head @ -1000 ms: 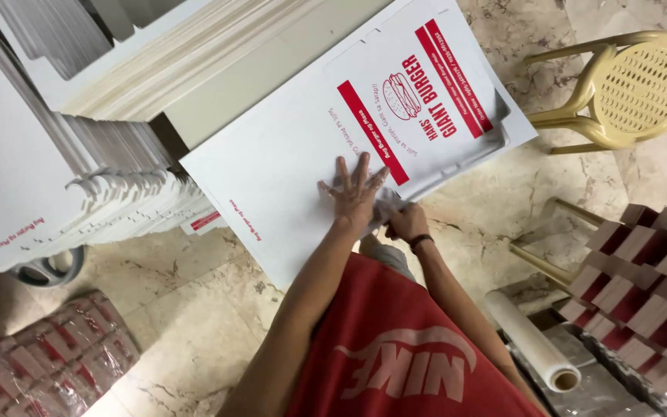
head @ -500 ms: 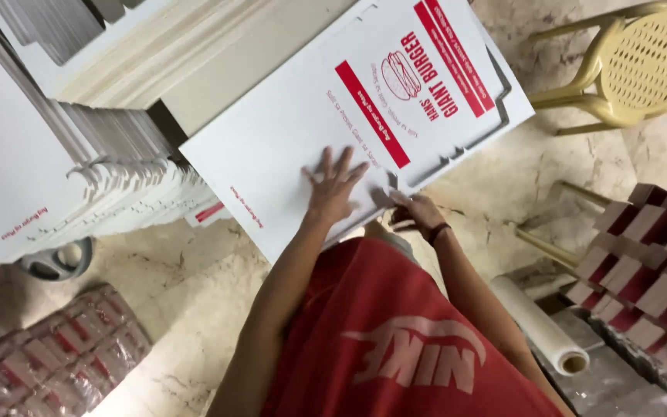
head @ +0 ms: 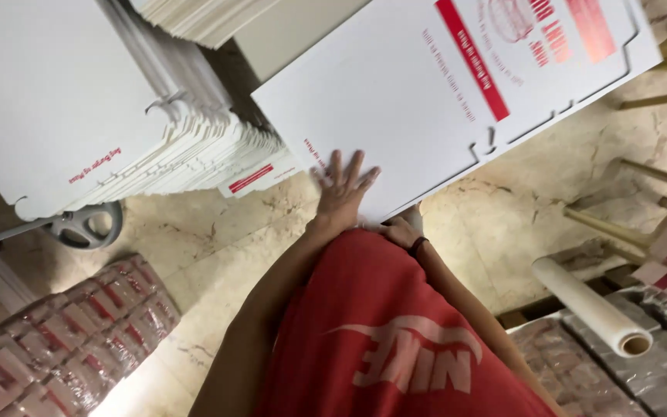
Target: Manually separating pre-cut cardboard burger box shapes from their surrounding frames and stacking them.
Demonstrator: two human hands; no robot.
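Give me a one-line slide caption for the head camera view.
Left hand flat on a white box blank, right hand at its near edge, beside a stack of blanks.

Bare floor (head: 218,232) lies open left of the left hand (head: 343,193); the cardboard stack (head: 117,116) crowds above, the plastic roll (head: 592,305) blocks the right.

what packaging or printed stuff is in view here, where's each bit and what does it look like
Flat white box blank: upper centre under the left hand, die-cut edges, red bar and red print.
Stack of white blanks: upper left, fanned edges, small red marks.
Shrink-wrapped bundles: lower left on the floor, red and white.
Clear film roll: lower right, a long whitish tube.
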